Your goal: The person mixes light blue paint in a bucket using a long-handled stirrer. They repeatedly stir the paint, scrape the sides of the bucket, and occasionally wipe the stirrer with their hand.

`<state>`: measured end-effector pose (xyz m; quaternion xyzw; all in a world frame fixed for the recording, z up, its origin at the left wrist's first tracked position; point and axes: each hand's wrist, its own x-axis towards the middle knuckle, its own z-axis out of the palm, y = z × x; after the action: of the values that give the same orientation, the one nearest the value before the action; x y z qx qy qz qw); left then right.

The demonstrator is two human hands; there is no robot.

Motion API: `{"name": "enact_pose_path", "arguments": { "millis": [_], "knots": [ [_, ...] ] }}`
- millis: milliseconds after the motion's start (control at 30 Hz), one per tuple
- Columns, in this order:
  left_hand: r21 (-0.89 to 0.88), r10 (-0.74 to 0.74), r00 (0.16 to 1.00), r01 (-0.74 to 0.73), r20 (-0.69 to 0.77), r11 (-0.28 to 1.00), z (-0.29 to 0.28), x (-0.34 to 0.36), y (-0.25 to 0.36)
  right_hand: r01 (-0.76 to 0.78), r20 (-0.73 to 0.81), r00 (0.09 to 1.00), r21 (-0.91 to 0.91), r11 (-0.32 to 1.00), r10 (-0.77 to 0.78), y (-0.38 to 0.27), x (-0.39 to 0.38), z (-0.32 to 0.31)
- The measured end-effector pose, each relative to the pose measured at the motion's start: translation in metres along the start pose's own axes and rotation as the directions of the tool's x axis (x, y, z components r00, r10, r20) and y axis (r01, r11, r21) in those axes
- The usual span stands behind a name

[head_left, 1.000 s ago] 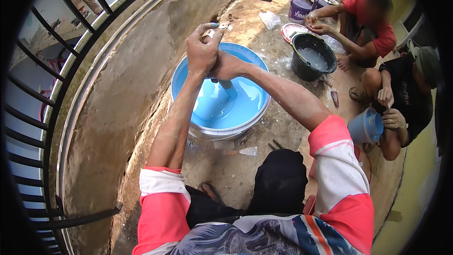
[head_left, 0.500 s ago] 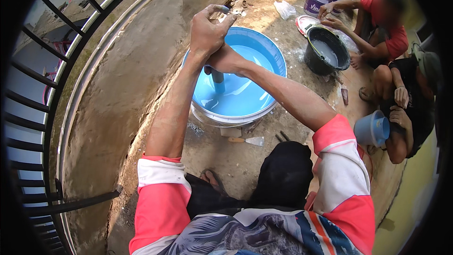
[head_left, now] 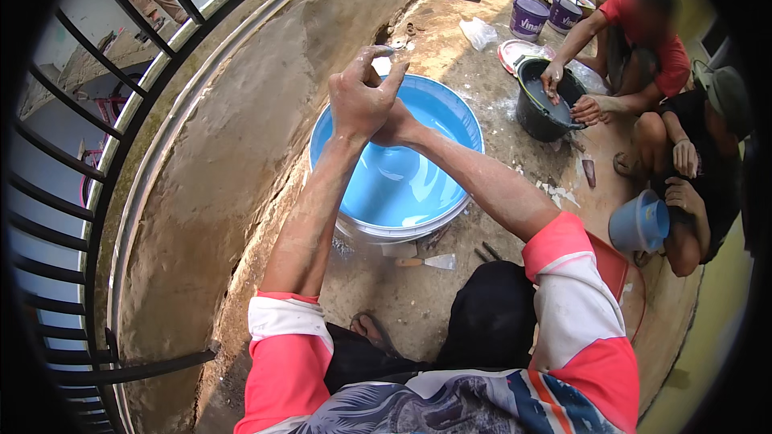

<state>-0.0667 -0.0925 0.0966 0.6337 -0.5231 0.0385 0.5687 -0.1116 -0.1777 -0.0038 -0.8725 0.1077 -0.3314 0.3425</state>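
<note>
A large white-rimmed bucket [head_left: 441, 221] of light blue paint [head_left: 418, 177] stands in front of me. Over its left half my two hands are close together. Uppermost is my left hand [head_left: 358, 98], thumb and forefinger raised with a gap between them, the other fingers curled out of sight. My right hand [head_left: 392, 124] is closed just below and beside it, its fingers mostly hidden behind my left wrist. The paint-coated stick seen in its grip a moment earlier is now covered by my hands and forearm. Bluish paint marks a left fingertip.
A putty knife [head_left: 430, 262] lies before the bucket. At right, one person reaches into a black bucket [head_left: 537, 116]; another sits by a blue pail [head_left: 635, 223]. Purple pails [head_left: 529, 18] stand behind, a red tray [head_left: 609, 269] lies near my right arm, and a black railing [head_left: 52, 201] runs left.
The stick has gone from sight behind my hands, which stay together over the paint. The person in red has lowered their hands to the black bucket, one inside it. My view has shifted slightly.
</note>
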Motion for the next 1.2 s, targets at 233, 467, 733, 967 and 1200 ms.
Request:
{"name": "enact_pose_path", "arguments": {
  "millis": [233,467,733,967,1200],
  "knots": [
    [0.026,-0.176,0.978,0.174,0.115,0.984,-0.024,0.008,-0.012,-0.477,0.430,0.843,0.319,0.819,0.323,-0.077,-0.005,-0.012],
    [-0.273,-0.171,0.985,0.158,-0.028,0.949,0.005,-0.007,-0.014,-0.316,0.363,0.827,-0.329,0.890,0.428,-0.075,-0.007,-0.069],
    [0.073,0.018,1.000,-0.019,0.015,0.997,-0.003,-0.003,0.008,-0.131,0.126,0.983,-0.022,0.991,0.133,-0.026,-0.005,-0.005],
    [-0.056,-0.290,0.953,0.295,0.084,0.954,-0.018,0.005,-0.007,-0.350,0.488,0.850,0.240,0.906,0.199,-0.059,-0.006,-0.025],
    [-0.163,-0.074,0.992,0.058,-0.100,0.985,-0.007,-0.010,-0.012,-0.148,0.334,0.911,-0.277,0.949,0.240,-0.063,0.006,-0.049]
  ]
}}
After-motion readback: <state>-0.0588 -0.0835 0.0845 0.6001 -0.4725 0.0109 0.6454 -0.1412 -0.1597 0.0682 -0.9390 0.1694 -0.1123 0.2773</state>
